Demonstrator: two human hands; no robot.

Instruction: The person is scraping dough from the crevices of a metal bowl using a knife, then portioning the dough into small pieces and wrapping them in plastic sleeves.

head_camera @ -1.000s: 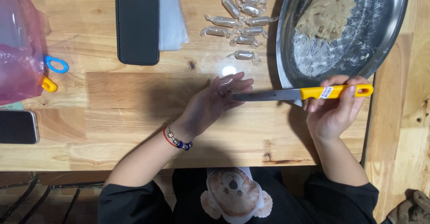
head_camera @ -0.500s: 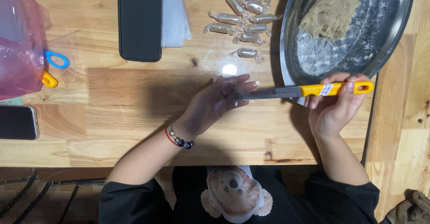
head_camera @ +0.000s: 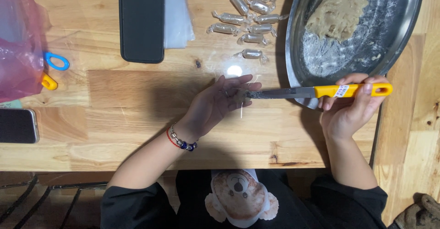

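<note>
Right hand [head_camera: 350, 112] grips a yellow-handled knife [head_camera: 316, 91]; left hand [head_camera: 220, 103], fingers half-open, touches its blade tip and a clear wrapper [head_camera: 240, 101] above the wooden bench [head_camera: 128, 96].

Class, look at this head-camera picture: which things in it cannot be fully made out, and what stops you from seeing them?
- Metal tray: top cut off by the frame edge.
- Pink bag: cut by the left edge; contents unclear.
- Knife tip: hidden among the left hand fingers.
- What the left hand pinches: too small to tell.
- Wrapped sweets: filling blurred by glare.
</note>
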